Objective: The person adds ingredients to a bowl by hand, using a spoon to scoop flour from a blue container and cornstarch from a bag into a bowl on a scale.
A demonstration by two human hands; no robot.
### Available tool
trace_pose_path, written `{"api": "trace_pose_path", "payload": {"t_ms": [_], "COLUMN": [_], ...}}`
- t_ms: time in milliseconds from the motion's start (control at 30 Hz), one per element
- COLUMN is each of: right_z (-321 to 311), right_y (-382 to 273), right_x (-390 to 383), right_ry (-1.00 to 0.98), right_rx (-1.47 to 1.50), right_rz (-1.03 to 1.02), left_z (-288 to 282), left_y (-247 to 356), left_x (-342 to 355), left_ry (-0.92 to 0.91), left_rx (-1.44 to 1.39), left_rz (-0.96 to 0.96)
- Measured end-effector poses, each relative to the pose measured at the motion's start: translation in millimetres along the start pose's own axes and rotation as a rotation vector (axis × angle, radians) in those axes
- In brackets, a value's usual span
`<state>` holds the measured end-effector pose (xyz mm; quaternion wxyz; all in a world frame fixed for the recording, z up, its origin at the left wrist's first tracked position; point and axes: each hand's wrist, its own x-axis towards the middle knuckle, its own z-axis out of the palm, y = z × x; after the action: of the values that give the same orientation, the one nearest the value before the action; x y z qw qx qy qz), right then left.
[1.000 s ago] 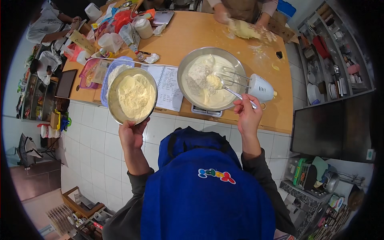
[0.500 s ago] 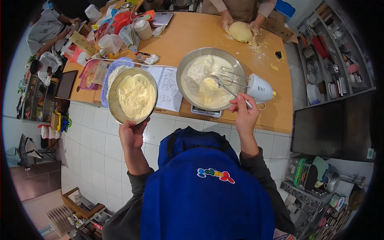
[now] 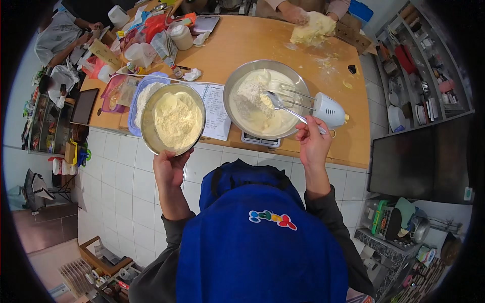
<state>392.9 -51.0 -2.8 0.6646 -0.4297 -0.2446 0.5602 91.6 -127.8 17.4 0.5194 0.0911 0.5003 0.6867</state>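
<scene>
My left hand grips a steel bowl of pale yellow powder from below, at the near table edge. Closed round a metal spoon, my right hand holds it tilted over a large steel bowl, pale powder at its tip. The large bowl contains cream batter and powder and stands on a scale. A white hand mixer lies across its right side, beaters in the batter. Between the bowls is an open notebook; a lilac tub of white powder sits behind my bowl.
Across the wooden table, a co-worker's hands handle dough; another person is at upper left. Bags, jars and a purple tray crowd the table's left. Shelving and a dark screen stand right.
My left hand and its bowl have shifted slightly right. The spoon has tipped, showing more bare metal, with powder spilling toward the batter. The co-worker's dough has moved and changed shape.
</scene>
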Motion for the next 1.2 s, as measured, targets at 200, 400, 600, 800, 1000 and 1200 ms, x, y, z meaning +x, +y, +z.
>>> {"api": "trace_pose_path", "payload": {"t_ms": [200, 400, 600, 800, 1000, 1200], "right_z": [0.5, 2.0, 1.3, 6.0, 40.6, 61.5], "right_y": [4.5, 5.6, 9.0, 8.6, -47.7, -56.2], "right_x": [0.5, -1.5, -4.5, -8.0, -20.7, -25.5], "right_ry": [-0.010, -0.008, -0.083, -0.259, -0.143, -0.264], "right_rx": [-0.042, -0.051, -0.277, -0.586, -0.368, -0.323], "right_rz": [-0.034, -0.022, -0.136, -0.525, -0.595, -0.471], "left_z": [0.6, -2.5, -3.6, -3.2, 0.9, 7.9], "left_y": [-1.3, -2.2, -2.6, -2.4, -3.2, -8.0], "left_x": [0.0, 2.7, 5.5, 5.7, 2.7, 1.9], "left_ry": [-0.049, -0.074, -0.103, -0.138, -0.150, -0.129], "left_rx": [0.019, 0.024, 0.058, 0.153, 0.155, 0.062], "left_rz": [-0.001, -0.023, -0.033, -0.039, -0.042, -0.038]}}
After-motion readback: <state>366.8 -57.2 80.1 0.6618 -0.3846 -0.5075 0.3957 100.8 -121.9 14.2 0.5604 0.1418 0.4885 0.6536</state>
